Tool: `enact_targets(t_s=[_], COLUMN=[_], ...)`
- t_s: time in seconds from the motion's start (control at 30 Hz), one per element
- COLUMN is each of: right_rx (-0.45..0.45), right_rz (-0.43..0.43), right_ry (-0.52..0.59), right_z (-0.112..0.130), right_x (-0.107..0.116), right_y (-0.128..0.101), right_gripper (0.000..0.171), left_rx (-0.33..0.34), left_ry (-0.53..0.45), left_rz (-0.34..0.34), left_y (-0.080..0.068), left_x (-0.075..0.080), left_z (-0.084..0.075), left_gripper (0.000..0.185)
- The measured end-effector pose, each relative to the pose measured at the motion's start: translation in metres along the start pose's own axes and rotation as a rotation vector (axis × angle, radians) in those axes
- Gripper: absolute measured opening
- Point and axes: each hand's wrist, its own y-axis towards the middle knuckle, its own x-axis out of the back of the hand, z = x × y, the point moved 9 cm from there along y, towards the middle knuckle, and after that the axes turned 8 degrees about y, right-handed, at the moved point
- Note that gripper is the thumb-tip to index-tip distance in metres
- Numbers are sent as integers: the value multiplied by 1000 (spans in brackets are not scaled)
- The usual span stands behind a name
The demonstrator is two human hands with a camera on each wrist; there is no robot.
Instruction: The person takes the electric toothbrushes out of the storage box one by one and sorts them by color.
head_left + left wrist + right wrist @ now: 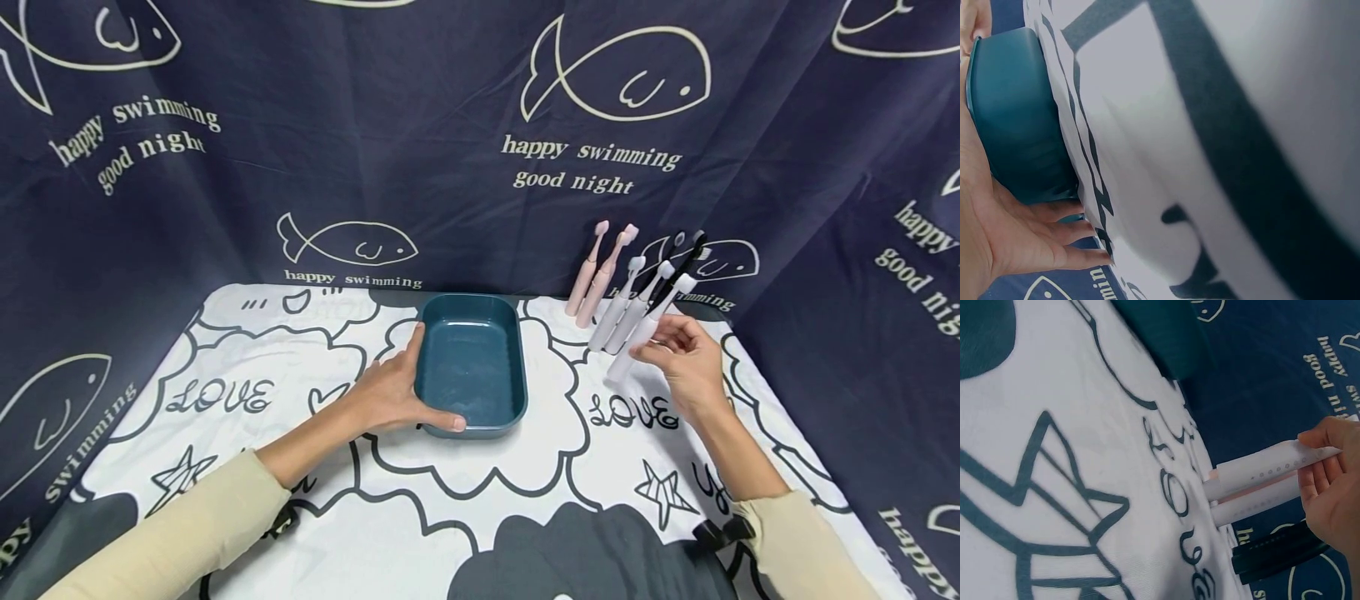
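Near the middle of the table, a dark teal rectangular container point(471, 367) has nothing inside it. My left hand point(390, 396) rests against its near-left corner, thumb along the near rim and index finger along the left side; the left wrist view shows the other fingers stretched out beside its outer wall point(1019, 119). To the right, my right hand point(692, 362) pinches the handle of a white electric toothbrush point(636, 343) between thumb and fingers. This toothbrush leans slightly, bristle head up, in front of two other white toothbrushes point(612, 321).
Two pink toothbrushes point(596, 292) stand upright at the back of the group. Black toothbrushes point(666, 287) stand behind the white ones, partly hidden. A white patterned cloth point(247, 358) covers the table, and a navy fish-print curtain point(450, 150) hangs behind.
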Motion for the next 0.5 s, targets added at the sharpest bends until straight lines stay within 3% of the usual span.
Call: enact_targets(t_s=[0.13, 0.5], right_rx=[-11, -31], right_rz=[-18, -48], right_ry=[-70, -94], right_z=[-7, -18], right_x=[2, 2], right_y=[4, 10], right_gripper=[58, 55], left_rx=[4, 1], left_ry=[4, 6], left_rz=[2, 7], left_y=[0, -1], left_x=[-1, 1], left_z=[1, -3], left_gripper=[176, 177])
